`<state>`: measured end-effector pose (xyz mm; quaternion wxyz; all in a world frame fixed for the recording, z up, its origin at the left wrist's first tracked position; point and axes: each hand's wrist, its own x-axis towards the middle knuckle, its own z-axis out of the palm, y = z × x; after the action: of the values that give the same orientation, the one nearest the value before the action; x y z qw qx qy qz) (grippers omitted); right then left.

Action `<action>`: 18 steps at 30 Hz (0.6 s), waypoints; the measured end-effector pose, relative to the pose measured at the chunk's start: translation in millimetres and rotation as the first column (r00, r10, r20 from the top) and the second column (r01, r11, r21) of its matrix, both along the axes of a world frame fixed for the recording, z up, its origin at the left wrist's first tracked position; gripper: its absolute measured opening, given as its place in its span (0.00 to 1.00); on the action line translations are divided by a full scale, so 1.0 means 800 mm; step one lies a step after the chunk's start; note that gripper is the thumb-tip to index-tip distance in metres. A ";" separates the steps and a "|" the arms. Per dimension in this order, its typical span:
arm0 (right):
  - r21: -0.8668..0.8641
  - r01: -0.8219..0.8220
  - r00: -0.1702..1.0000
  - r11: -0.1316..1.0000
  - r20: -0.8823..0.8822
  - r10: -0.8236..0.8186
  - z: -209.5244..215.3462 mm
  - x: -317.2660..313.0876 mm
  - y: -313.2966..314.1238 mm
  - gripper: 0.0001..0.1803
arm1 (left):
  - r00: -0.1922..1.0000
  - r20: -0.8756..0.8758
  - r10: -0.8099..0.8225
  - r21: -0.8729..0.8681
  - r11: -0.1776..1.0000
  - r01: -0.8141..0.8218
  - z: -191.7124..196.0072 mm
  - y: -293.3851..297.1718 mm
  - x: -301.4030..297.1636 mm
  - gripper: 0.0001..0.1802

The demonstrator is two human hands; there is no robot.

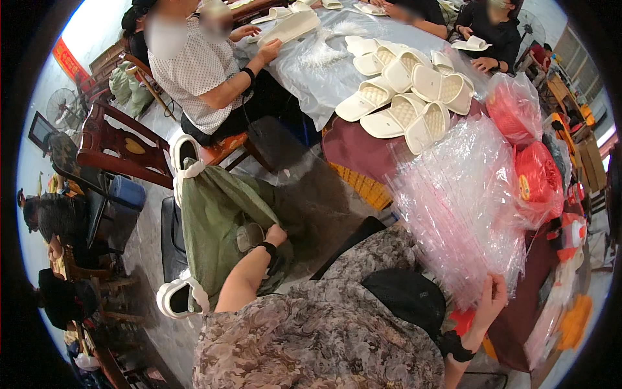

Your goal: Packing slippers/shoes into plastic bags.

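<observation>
left hand (273,237) reaches down into the green sack (217,214) on the floor, fingers hidden inside, can't tell the grip. right hand (494,295) pinches the lower edge of the clear plastic bag stack (460,201) on the table (350,146), by the white slippers (405,97).

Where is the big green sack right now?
In the head view the green sack sits low on the left, on the floor beside the table. The left hand reaches into it, and white slippers hang on its rim.

Single head view, fisheye, looking steeply down, close over lap
</observation>
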<state>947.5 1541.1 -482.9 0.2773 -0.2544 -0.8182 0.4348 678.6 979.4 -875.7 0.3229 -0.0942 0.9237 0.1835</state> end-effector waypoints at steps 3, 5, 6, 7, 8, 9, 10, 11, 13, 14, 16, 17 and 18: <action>0.038 -0.030 0.999 0.999 -0.010 0.030 -0.001 -0.003 -0.001 0.06 | 0.897 -0.340 -0.284 -0.068 0.958 0.278 0.029 0.047 -0.006 0.17; -0.092 -0.191 0.979 0.977 -0.084 0.184 0.003 -0.023 -0.010 0.06 | 0.731 -0.650 0.207 0.094 0.977 -0.193 0.099 -0.094 -0.042 0.14; -0.062 -0.101 0.994 0.993 -0.046 0.098 0.003 -0.012 -0.008 0.06 | 0.763 -0.620 0.183 0.152 0.982 -0.113 0.156 -0.033 -0.078 0.14; -0.027 -0.018 1.000 0.999 -0.006 0.018 0.001 -0.002 -0.007 0.06 | 0.656 -0.153 0.739 0.763 0.510 -0.397 0.226 0.065 -0.123 0.22; -0.004 0.053 0.999 0.999 -0.011 -0.053 0.007 0.015 0.001 0.06 | 0.707 -0.082 0.702 0.805 0.465 -0.368 0.388 0.128 -0.119 0.26; -0.048 0.034 0.999 0.998 -0.029 -0.035 0.002 0.014 0.003 0.06 | 0.614 -0.119 0.781 0.913 0.330 -0.242 0.449 0.107 -0.118 0.27; -0.083 0.022 0.999 0.996 -0.035 -0.025 -0.004 0.010 0.005 0.06 | 0.554 -0.107 0.826 0.962 0.227 -0.153 0.512 0.099 -0.106 0.23; -0.093 0.014 0.999 0.996 -0.039 -0.018 -0.009 0.008 0.006 0.06 | 0.593 -0.052 0.804 0.994 0.100 -0.049 0.561 0.086 -0.102 0.21; -0.020 0.014 0.999 1.000 -0.047 -0.015 -0.012 0.009 0.008 0.05 | 0.754 0.025 0.657 0.981 -0.160 0.107 0.614 0.056 -0.103 0.16; -0.030 0.006 0.998 1.000 -0.054 -0.008 -0.007 0.006 0.004 0.05 | 0.841 0.023 0.541 0.950 -0.275 0.151 0.635 0.036 -0.097 0.15; -0.086 0.002 0.999 0.996 -0.036 -0.005 0.008 0.003 -0.010 0.05 | 0.882 0.067 0.467 0.963 -0.263 0.066 0.632 0.037 -0.087 0.14; -0.089 0.007 0.999 0.996 -0.047 -0.011 0.007 0.004 -0.009 0.05 | 0.786 -0.024 0.618 0.968 -0.181 0.172 0.611 0.046 -0.074 0.13; -0.114 0.010 0.998 0.993 -0.066 -0.018 0.000 0.007 -0.007 0.05 | 0.664 -0.108 0.740 0.962 -0.091 0.257 0.583 0.062 -0.069 0.12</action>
<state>952.9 1535.7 -482.9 0.2926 -0.2608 -0.7806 0.4869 623.6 1028.9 -409.5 -0.1116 0.0452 0.4951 0.8605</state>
